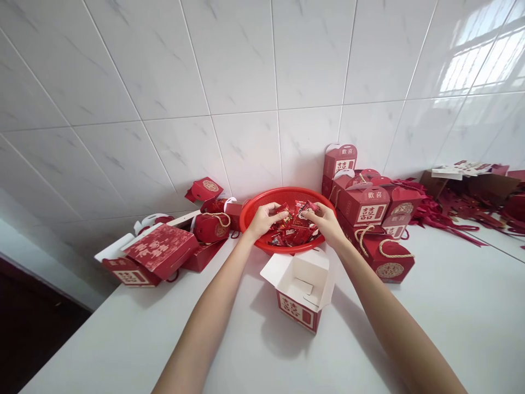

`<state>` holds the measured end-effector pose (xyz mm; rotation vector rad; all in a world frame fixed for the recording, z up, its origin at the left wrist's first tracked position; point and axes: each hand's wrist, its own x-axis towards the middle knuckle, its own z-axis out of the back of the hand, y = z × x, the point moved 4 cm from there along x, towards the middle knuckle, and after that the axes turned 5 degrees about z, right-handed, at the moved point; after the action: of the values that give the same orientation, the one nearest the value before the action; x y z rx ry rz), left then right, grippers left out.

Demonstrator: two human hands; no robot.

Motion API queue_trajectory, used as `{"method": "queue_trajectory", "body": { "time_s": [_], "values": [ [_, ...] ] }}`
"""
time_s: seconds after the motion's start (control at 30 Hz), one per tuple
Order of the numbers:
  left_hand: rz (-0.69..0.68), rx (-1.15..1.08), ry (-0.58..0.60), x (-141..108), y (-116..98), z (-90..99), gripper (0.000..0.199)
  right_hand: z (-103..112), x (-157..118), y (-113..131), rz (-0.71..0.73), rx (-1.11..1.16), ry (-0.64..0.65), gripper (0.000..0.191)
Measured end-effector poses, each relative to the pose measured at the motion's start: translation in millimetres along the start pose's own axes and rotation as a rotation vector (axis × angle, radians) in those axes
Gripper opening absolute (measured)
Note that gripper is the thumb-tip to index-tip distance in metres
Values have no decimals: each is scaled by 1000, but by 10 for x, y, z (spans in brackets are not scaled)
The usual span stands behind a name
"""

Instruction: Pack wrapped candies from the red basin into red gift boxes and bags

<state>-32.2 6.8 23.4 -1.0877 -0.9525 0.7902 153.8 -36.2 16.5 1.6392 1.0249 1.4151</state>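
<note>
A red plastic basket [283, 192] against the wall holds many small red-wrapped candies [293, 234]. Over its left side, my left hand [266, 219] pinches a red-wrapped candy [283, 209] between thumb and fingers. My right hand [324, 219], above the basket's right side, grips another red and dark wrapped candy [308, 208]. In front of the basket stands an open red gift box [301, 312] with a white inside, its flaps spread outward. Only a folded bottom flap shows inside the box.
Red gift boxes [159, 249] are piled at the left, some with rope handles. More boxes [369, 202] are stacked right of the basket. Dark red ribbons [426, 208] and an open cardboard box [484, 186] lie farther right. A tiled wall [246, 65] borders the white table [459, 306].
</note>
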Motion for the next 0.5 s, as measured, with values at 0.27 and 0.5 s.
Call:
{"method": "queue_trajectory", "body": {
  "time_s": [0.27, 0.5],
  "values": [
    [24, -66, 64, -10, -12, -25, 44, -70, -54, 118, -79, 46, 111, 44],
    [120, -121, -24, 48, 47, 32, 62, -15, -194, 700, -54, -74, 286, 34]
  ]
}}
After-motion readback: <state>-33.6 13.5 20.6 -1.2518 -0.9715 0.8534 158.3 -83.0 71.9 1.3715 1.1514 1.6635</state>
